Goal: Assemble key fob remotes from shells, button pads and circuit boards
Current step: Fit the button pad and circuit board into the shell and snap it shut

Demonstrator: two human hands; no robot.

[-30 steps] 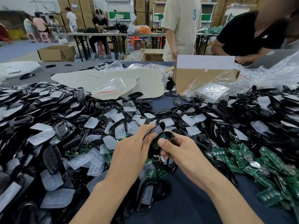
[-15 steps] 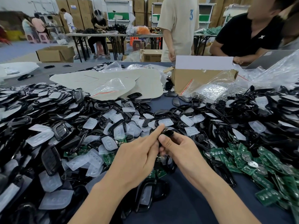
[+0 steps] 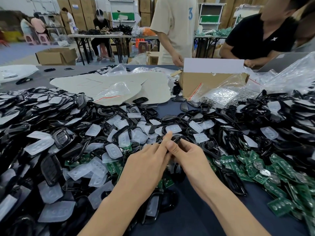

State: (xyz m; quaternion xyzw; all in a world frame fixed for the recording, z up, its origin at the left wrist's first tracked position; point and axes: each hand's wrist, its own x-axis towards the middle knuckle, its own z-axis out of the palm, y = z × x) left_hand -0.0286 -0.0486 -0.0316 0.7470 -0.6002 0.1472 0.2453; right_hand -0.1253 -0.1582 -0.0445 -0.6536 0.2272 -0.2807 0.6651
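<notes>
Fob shell (image 3: 176, 138) between left hand (image 3: 146, 160), right hand (image 3: 189, 155)

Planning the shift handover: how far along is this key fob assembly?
Done: a few closed dark fobs lie by the brown cardboard box, perhaps finished; no clear stack. In hand: the left hand and right hand together hold one black plastic shell, its contents hidden. Left: big heaps of loose black shells, translucent white button pads and green circuit boards cover the dark blue table.
</notes>
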